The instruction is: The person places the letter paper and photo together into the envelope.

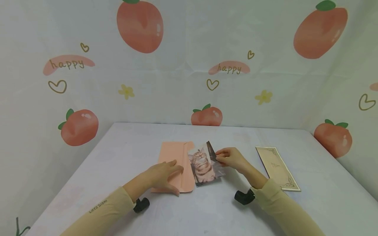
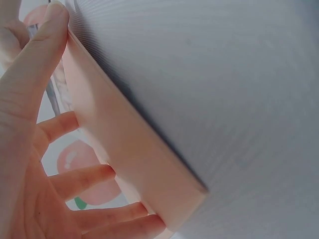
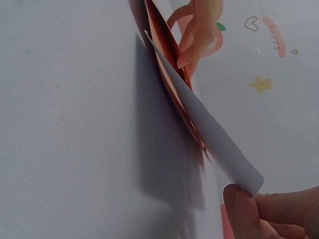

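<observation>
A pink envelope (image 1: 171, 150) lies on the table, its side opening facing a cat picture card (image 1: 202, 165). My left hand (image 1: 163, 175) rests on the envelope with its fingers spread over it and the thumb by its near edge. In the left wrist view the fingertips (image 2: 107, 172) touch the envelope (image 2: 117, 134). My right hand (image 1: 233, 159) pinches the card's right edge between thumb and fingers. The right wrist view has the card (image 3: 209, 124) tilted up off the table, its far end at the parted envelope opening (image 3: 164, 35).
To the right lies a beige card with a dark ornamental border (image 1: 277, 167). Dark wrist-worn devices (image 1: 244, 197) sit under both wrists. A white cloth printed with peaches (image 1: 206, 116) hangs behind the table. A green wire-like piece (image 1: 20, 227) shows at the lower left.
</observation>
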Tool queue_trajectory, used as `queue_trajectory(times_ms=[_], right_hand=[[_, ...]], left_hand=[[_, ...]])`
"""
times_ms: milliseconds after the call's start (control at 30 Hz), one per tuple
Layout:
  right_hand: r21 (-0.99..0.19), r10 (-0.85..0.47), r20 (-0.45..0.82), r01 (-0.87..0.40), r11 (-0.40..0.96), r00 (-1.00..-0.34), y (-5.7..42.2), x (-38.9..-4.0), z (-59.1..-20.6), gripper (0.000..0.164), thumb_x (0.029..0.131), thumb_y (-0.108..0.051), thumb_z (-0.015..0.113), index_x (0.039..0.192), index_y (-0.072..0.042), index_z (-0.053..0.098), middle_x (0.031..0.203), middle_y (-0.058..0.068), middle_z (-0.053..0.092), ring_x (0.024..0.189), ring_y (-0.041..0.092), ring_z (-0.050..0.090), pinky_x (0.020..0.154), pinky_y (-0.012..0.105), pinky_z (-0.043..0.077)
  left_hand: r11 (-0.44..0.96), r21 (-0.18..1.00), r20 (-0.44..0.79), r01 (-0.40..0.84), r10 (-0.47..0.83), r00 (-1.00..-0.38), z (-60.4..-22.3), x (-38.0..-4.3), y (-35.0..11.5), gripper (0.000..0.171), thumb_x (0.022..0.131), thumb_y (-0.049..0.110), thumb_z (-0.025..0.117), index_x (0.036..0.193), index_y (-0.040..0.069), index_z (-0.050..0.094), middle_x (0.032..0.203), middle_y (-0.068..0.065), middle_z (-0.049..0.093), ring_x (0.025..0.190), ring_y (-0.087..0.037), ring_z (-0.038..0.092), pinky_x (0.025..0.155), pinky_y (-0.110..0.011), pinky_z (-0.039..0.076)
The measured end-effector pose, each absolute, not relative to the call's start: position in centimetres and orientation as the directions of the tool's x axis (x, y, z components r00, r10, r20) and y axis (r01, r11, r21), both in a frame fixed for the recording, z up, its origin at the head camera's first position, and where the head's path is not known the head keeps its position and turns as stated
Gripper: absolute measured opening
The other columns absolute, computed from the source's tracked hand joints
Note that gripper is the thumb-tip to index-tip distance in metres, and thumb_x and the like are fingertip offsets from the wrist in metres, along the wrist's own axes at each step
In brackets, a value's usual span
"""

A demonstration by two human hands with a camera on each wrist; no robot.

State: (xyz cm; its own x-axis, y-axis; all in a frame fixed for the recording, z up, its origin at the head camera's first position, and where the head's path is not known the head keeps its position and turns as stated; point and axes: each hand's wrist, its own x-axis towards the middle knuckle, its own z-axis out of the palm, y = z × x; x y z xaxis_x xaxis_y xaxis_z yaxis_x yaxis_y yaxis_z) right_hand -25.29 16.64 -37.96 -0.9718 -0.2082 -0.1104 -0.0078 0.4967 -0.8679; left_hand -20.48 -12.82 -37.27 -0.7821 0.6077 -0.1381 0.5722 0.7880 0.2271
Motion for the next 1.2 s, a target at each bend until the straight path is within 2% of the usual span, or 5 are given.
queue_trajectory(times_ms=[733,1033,1200], right_hand=[[-0.885,-0.227,-0.106,-0.013,0.466,-0.968,15.4,-25.7,-38.1,0.029,0.088,-0.005,0.060,0.113,0.009,0.060,0.090,0.014,0.071,0.064,0.004,0.058,0.062,0.022,0.056],[-0.901,-0.245,-0.075,-0.040,0.432,-0.967,14.7,-25.6,-38.5,0.030,0.088,-0.005,0.061,0.114,0.010,0.059,0.088,0.014,0.068,0.064,0.004,0.057,0.063,0.024,0.057],[-0.908,-0.245,-0.066,-0.044,0.416,-0.967,14.2,-25.6,-38.8,0.030,0.088,-0.004,0.060,0.114,0.010,0.057,0.090,0.016,0.066,0.064,0.005,0.057,0.063,0.026,0.057]], left_hand=[[0.786,0.224,-0.133,0.576,0.610,-0.781,-37.5,-20.7,-12.8,0.069,0.066,0.063,0.070,0.120,0.026,0.048,0.145,-0.022,0.038,0.125,-0.046,0.046,0.098,-0.059,0.042],[0.791,0.209,-0.137,0.575,0.606,-0.783,-37.4,-20.5,-12.7,0.073,0.067,0.061,0.071,0.125,0.023,0.048,0.145,-0.024,0.037,0.126,-0.045,0.045,0.108,-0.053,0.034],[0.797,0.208,-0.147,0.567,0.599,-0.787,-37.3,-20.4,-12.7,0.076,0.068,0.061,0.071,0.129,0.022,0.047,0.146,-0.024,0.036,0.128,-0.044,0.045,0.110,-0.052,0.033]])
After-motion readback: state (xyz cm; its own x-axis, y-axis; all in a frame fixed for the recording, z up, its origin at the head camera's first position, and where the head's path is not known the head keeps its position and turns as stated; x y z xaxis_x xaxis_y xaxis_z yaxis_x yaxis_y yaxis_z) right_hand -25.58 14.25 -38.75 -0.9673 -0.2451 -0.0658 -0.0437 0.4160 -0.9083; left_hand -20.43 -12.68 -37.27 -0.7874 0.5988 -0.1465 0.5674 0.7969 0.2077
